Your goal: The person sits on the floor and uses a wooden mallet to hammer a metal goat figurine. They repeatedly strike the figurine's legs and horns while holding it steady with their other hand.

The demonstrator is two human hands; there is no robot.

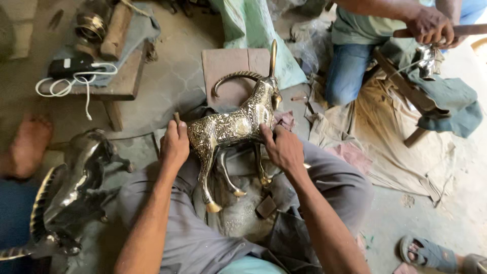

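At the centre of the frame, an engraved, shiny brass goat figurine with long curved horns (231,127) stands tilted across the person's lap. Gripping its rump at centre left, the left hand (174,144) also clasps a thin tool. At centre right the right hand (284,148) grasps its chest and front legs. A darker metal animal figure (71,187) lies at lower left on the floor.

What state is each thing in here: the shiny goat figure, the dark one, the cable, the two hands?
Brass goat figure: polished, engraved, tilted across the lap.
Left hand: gripping the figure's rump.
Right hand: gripping its chest.
Dark goat figure: unpolished, lying on the floor.
White cable: loosely coiled on the low wooden bench.
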